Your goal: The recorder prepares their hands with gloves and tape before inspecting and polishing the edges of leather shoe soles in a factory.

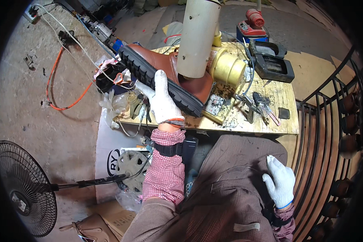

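A brown leather boot (149,56) with a thick black lugged sole (165,84) lies tilted over the workbench, sole toward me. My left hand (165,103), in a white knit glove, grips it at the middle of the sole; some of the fingers are hidden. A pale ribbed tube (197,36) comes down in front of the boot and covers part of its upper. Beside the boot is a yellow cylindrical machine part (230,68). My right hand (280,181), also gloved, rests on my right thigh with its fingers stretched out and nothing in it.
Pliers and other hand tools (262,107) lie on the wooden bench (286,121), near black trays (272,60). Clutter and cables crowd its left end. A standing fan (26,189) is at left, a black metal rack (318,121) with brown footwear at right.
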A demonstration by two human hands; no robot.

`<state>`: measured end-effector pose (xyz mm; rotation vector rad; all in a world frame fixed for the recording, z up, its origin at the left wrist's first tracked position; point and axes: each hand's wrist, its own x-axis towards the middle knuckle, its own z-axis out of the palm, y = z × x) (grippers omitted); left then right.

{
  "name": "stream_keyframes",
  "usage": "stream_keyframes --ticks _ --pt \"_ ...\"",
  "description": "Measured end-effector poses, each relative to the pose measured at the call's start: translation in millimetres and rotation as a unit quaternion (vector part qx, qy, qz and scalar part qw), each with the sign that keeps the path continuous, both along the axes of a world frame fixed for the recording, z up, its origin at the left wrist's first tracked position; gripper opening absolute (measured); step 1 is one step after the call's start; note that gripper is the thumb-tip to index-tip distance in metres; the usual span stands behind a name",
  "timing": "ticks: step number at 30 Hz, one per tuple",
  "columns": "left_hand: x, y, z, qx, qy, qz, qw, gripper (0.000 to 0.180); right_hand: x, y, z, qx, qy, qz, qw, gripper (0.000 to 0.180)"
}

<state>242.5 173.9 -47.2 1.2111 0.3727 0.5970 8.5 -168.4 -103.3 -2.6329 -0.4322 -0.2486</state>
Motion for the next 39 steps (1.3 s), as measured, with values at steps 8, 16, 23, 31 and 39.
stream_keyframes --ticks 8,16,23,31,39 --pt "9 15 -8 -0.03 -0.009 -0.006 0.999 0.126 34 28 22 -0.032 0.004 0.074 0.997 0.058" --pt "-64 54 -79 -0.195 -0.049 -0.131 0.971 0.091 20 28 8 -0.009 0.015 0.067 0.998 0.055" --pt "-107 29 -158 -0.399 0.026 -0.392 0.828 0.083 -3 14 -11 -0.01 0.064 0.028 0.998 0.051" --pt "-26 62 -191 -0.46 -0.042 -0.37 0.806 0.083 -33 -20 -19 -0.019 0.085 -0.043 0.995 0.05" --pt "-2 88 -188 -0.441 -0.058 -0.346 0.826 0.084 -36 -21 -28 -0.016 0.083 -0.045 0.995 0.05"
